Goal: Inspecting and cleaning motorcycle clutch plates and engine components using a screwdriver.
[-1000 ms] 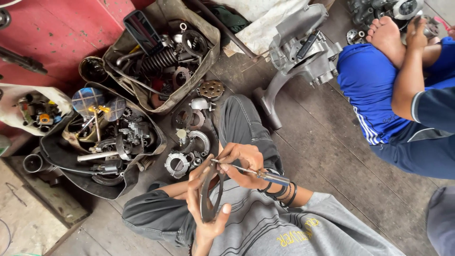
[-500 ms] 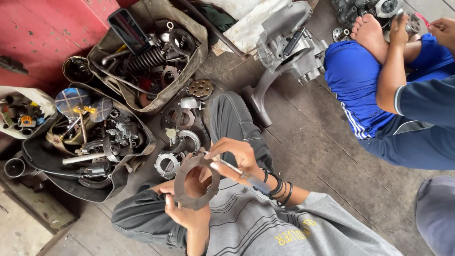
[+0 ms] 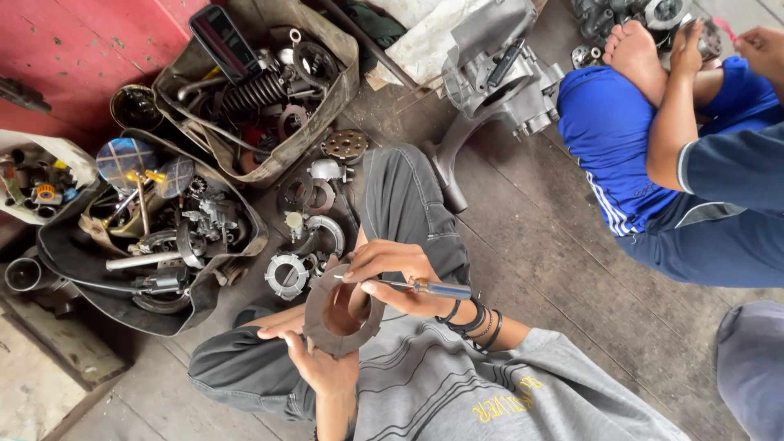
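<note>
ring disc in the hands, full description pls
The ring disc is a flat, dark grey-brown ring with a wide round hole and small notches along its outer rim; it looks like worn metal or friction material. It is held tilted above the lap, its face toward the camera. The left hand cups its lower edge. The right hand rests at its upper right, holding a slim screwdriver whose tip reaches the ring.

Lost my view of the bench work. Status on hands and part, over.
Left hand holds notched ring plate. Right hand holds screwdriver, tip at plate rim. Nothing blocking.
</note>
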